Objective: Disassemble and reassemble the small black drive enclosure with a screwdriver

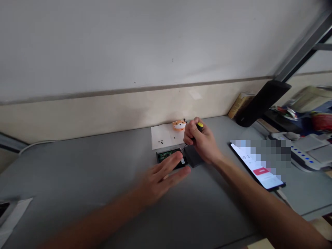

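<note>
My right hand (203,143) is wrapped round a screwdriver (199,126) with a yellow-capped dark handle. Its thin shaft slants down toward an opened black device (165,156) with a green circuit board showing. Over the near side of that device reaches my left hand (159,180), fingers apart and slightly blurred; whether they touch it I cannot tell. A dark grey flat piece (193,157) lies beside the device, partly under my right hand. Several tiny dark screws (161,141) rest on a white paper (166,132) behind.
An orange dog-face case (179,125) sits at the paper's back edge. To the right lies a lit phone (259,169) with a cable, near a grey-white device (306,152). A black cylinder (261,103) leans by a box (240,103). The wall (116,114) bounds the grey table (90,166).
</note>
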`<state>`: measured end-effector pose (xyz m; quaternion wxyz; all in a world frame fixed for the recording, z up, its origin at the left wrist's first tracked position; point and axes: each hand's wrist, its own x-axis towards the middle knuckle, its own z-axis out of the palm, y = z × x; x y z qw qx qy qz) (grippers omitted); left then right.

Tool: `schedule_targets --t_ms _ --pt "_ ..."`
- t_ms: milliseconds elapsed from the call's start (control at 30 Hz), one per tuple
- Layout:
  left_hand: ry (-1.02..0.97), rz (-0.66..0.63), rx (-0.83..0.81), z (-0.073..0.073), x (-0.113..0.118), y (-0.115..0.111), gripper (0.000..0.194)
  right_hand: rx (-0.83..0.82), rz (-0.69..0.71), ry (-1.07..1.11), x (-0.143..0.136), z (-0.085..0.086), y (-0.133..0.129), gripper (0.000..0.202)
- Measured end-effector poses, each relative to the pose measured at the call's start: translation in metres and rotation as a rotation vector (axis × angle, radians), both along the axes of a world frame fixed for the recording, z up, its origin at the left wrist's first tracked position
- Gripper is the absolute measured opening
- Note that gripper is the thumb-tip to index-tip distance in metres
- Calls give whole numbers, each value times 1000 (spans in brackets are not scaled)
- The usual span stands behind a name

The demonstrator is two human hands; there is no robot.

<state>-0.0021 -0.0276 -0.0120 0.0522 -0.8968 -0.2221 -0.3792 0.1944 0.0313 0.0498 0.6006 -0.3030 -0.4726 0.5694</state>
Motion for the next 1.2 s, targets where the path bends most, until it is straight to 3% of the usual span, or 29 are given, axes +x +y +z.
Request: schedule_targets --t_ms 300,500,667,767,900,1033,1200 --pt "102 -55 5 3 -2 0 69 -3 13 -13 1 -2 1 51" --pt "139 -64 130 14 1 -2 49 -7 -4 -27 1 -1 1 54" --pt "161 -56 169 17 2 -2 40 -82 105 90 4 4 2 41" --pt "180 -54 159 16 2 -2 38 -64 111 84 6 3 0 35" --pt "239 -89 91 15 0 -1 32 -7 48 -22 5 -1 -2 53" --pt "246 -122 43 12 -1 0 29 31 -16 -96 4 -4 1 53" --pt "248 -125 72 9 0 1 28 -66 113 88 4 2 2 44"
